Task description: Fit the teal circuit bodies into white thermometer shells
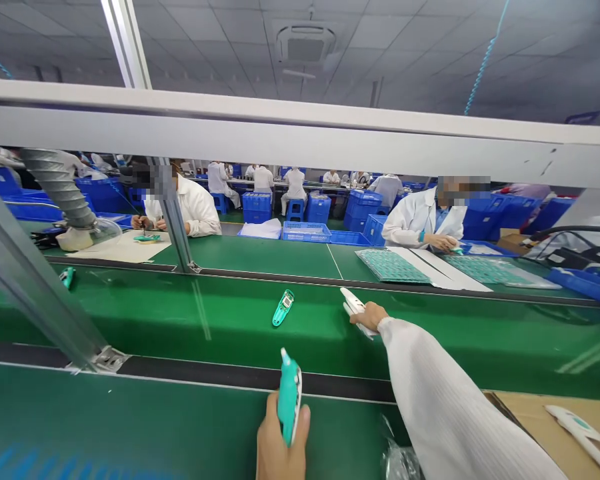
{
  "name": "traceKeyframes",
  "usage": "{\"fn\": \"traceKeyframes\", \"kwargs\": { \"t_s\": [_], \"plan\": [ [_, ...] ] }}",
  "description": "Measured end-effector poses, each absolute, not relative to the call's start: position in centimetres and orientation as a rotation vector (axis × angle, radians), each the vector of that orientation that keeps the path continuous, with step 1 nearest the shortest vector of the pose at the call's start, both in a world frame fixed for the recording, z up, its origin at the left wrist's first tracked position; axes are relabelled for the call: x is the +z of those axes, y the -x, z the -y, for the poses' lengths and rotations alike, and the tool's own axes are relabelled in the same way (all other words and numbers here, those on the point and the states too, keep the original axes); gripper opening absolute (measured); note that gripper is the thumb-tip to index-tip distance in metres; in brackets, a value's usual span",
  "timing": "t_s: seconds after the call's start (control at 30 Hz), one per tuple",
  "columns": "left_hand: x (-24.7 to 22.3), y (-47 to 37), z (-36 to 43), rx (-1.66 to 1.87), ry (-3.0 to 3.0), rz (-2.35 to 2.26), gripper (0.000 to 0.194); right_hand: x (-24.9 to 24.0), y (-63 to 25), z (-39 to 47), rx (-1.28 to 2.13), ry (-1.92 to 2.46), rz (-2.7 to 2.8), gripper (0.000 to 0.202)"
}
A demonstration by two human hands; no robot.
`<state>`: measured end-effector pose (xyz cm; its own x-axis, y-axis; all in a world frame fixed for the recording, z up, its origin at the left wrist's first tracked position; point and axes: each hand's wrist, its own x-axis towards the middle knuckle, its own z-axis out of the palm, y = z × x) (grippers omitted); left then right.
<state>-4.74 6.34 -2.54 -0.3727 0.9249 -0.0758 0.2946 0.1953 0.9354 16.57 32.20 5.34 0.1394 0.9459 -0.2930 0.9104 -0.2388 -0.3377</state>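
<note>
My left hand (pixel 281 440) is closed around a teal-and-white handheld device (pixel 289 400) with a narrow white tip pointing up and away from me. Its white side faces right, above the near edge of the bench. With the arm stretched forward, my right hand (pixel 373 316) grips white plastic shells (pixel 354 303) over the green conveyor belt; how many are in the grip is hard to tell. Left of them, an open teal housing (pixel 283 308) with a small circuit part showing lies on the belt, touched by neither hand.
A slanted metal post (pixel 45 280) stands left. Another teal piece (pixel 67 277) lies far left on the belt. A white shell (pixel 583 437) rests on cardboard at right, and a clear plastic bag (pixel 400 460) sits near my right sleeve. Two co-workers sit across the belt beside teal trays (pixel 393 265).
</note>
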Motion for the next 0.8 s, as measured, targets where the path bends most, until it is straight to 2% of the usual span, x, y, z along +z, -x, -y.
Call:
{"fn": "traceKeyframes", "kwargs": {
  "t_s": [0.07,0.13,0.27,0.43,0.57,0.63,0.8],
  "plan": [
    [-0.8,6.0,-9.8,1.156,-1.36,-1.833,0.031,5.5,-16.7,-28.6,0.748,2.17,1.934,0.027],
    [0.5,6.8,-13.9,0.973,-1.521,-2.12,0.017,5.3,-16.9,-24.4,0.798,2.057,1.955,0.022],
    [1.7,7.1,-20.9,0.865,-1.492,-2.282,0.029,4.4,-18.1,-18.3,0.729,2.01,1.936,0.022],
    [2.0,6.3,-24.5,0.732,-1.429,-2.291,0.032,3.7,-18.5,-18.8,0.547,2.163,1.863,0.034],
    [2.4,6.8,-24.0,0.662,-1.335,-2.277,0.036,3.0,-16.6,-21.1,0.584,2.213,1.888,0.038],
    [2.9,7.9,-22.3,0.654,-1.327,-2.273,0.031,3.0,-15.7,-21.9,0.602,2.253,1.872,0.038],
    [4.2,12.4,-13.0,0.649,-1.421,-2.228,0.015,4.7,-15.5,-21.1,0.739,2.221,1.859,0.039]
  ]
}}
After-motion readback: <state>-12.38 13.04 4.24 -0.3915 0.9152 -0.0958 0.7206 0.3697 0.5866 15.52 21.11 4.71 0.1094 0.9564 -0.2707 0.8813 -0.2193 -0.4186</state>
